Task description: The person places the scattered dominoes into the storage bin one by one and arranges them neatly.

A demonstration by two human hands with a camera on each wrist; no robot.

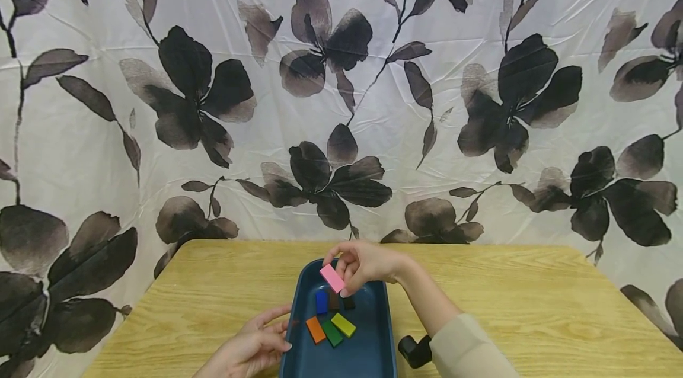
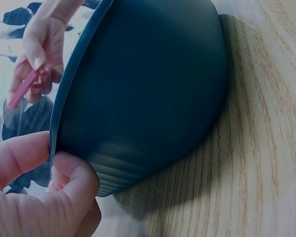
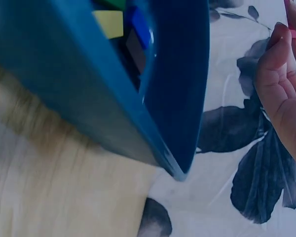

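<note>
A pink rectangular block [image 1: 332, 278] is pinched between the thumb and fingers of my right hand [image 1: 364, 265], above the far end of a dark blue tray [image 1: 373, 349]. My left hand [image 1: 251, 343] is at the tray's left side; in the left wrist view its thumb and fingers pinch the rim [image 2: 56, 118]. Inside the tray lie a blue block [image 1: 321, 302], a brown block [image 1: 334, 300], a black block [image 1: 348, 302], an orange block [image 1: 315, 330], a green block [image 1: 332, 333] and a yellow block [image 1: 344, 325]. The right wrist view shows only part of the pink block.
The tray stands on a light wood-grain table [image 1: 533, 307]. A black rounded object [image 1: 413, 351] is beside the right forearm, partly covered by the sleeve. Behind the table hangs a white cloth [image 1: 416, 200] with dark flower prints.
</note>
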